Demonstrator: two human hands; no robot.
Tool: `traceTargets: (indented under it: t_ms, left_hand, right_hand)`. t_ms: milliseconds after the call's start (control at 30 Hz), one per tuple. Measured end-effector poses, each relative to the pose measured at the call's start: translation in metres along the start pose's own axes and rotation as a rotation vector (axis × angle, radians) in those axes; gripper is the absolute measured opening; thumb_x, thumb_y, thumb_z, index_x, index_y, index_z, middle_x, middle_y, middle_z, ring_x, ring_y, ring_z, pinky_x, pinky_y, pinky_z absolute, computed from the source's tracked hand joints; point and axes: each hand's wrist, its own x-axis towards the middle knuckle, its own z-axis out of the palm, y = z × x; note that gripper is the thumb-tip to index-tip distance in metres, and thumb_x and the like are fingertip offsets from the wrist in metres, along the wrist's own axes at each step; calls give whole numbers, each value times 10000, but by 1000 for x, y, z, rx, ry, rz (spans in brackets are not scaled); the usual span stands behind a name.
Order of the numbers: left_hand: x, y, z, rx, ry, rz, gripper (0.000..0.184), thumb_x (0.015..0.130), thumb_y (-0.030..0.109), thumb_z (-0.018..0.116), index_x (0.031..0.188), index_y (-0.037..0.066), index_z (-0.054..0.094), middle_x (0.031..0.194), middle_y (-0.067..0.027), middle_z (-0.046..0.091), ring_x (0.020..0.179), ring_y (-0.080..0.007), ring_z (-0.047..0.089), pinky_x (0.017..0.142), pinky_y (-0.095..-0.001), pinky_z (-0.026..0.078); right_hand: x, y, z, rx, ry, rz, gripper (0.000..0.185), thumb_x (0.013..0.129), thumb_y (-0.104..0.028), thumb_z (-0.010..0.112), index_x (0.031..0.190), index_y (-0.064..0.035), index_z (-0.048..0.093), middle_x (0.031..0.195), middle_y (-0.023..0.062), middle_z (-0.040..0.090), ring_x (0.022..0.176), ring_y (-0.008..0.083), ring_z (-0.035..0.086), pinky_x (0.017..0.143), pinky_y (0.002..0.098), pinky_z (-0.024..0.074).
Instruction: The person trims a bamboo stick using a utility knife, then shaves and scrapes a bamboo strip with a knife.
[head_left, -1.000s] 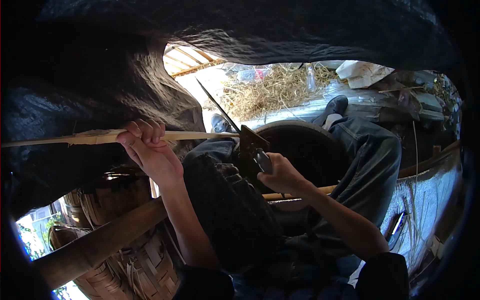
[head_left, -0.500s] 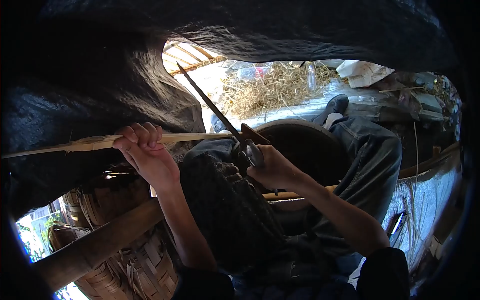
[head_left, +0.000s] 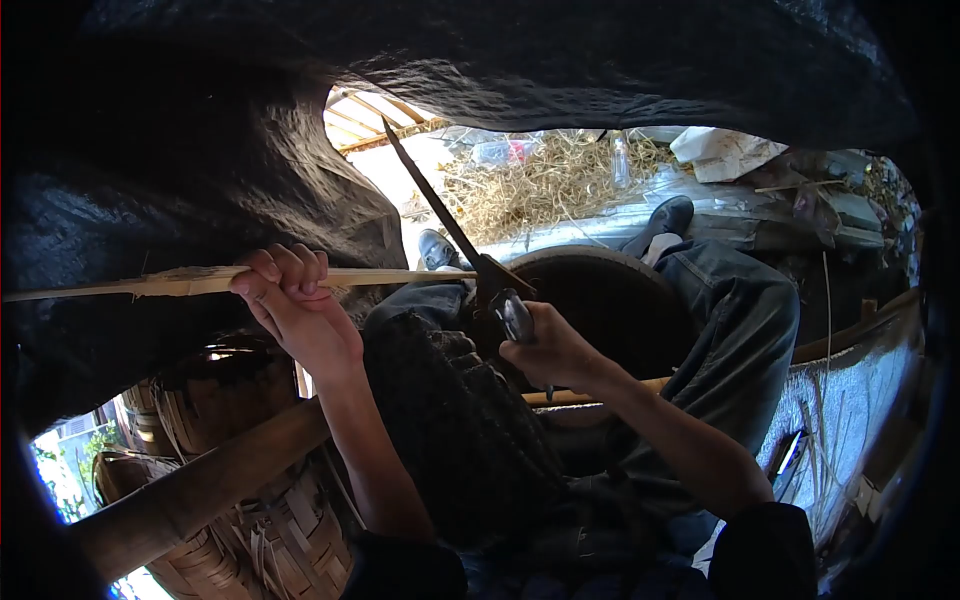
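My left hand (head_left: 305, 305) is closed around a long pale strip, which looks like split bamboo (head_left: 195, 281). The strip runs level from the left edge across to the blade. In my right hand (head_left: 555, 345) is the grip of a knife (head_left: 436, 203) with a long, dark, narrow blade, its tip pointing up and to the left. Near its handle the blade meets the strip's right end; whether it cuts into the strip I cannot tell. Both hands are above my lap, with a dark round tub or tyre-like rim (head_left: 600, 262) behind the right one.
Dark sheeting (head_left: 620, 60) hangs across the top and left. Straw (head_left: 530, 185) and a clear plastic bottle (head_left: 620, 160) lie beyond my shoes. Woven baskets (head_left: 290, 530) and a thick bamboo pole (head_left: 200, 480) are at lower left. A pale blue surface (head_left: 850, 410) stands at right.
The knife's tip has swung slightly right, and its blade has turned in my right hand. My left hand stays nearly in place on the strip.
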Motion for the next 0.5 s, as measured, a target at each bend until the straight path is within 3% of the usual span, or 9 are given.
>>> traceTargets:
  t_ms: [100, 200, 300, 367, 500]
  left_hand:
    - [-1, 0, 4, 5, -44, -10, 343, 941, 451, 402, 800, 138, 393, 651, 49, 243, 579, -65, 236, 573, -227, 251]
    - [-3, 0, 5, -2, -66, -5, 337, 945, 445, 401, 802, 140, 392, 652, 49, 245, 578, -67, 236, 576, -229, 253]
    - [-6, 0, 0, 4, -106, -1, 338, 946, 442, 401, 800, 137, 390, 648, 49, 243, 577, -69, 238, 578, -232, 256]
    - [-4, 1, 2, 6, -43, 6, 341, 943, 441, 410, 801, 132, 391, 653, 46, 259, 581, -69, 253, 587, -234, 268]
    - [7, -2, -1, 43, 43, 54, 331, 942, 431, 427, 811, 128, 404, 660, 44, 279, 594, -70, 269, 598, -238, 280]
  right_hand:
    - [15, 38, 15, 50, -12, 90, 201, 719, -110, 563, 868, 22, 538, 691, 99, 576, 590, 159, 579, 516, 299, 458]
    - [41, 82, 8, -198, 130, 172, 290, 717, -130, 572, 949, 42, 557, 791, 150, 612, 726, 214, 620, 625, 318, 484]
    - [44, 90, 1, -163, 63, 254, 333, 717, -145, 578, 984, 52, 559, 870, 185, 623, 845, 253, 623, 727, 332, 482]
    - [35, 60, -2, -138, 126, 80, 189, 713, -101, 577, 862, 14, 561, 730, 78, 596, 683, 152, 586, 591, 308, 456]
    - [31, 48, 10, -185, 130, -196, 197, 707, -104, 587, 872, 1, 566, 715, 81, 589, 680, 165, 574, 622, 330, 472]
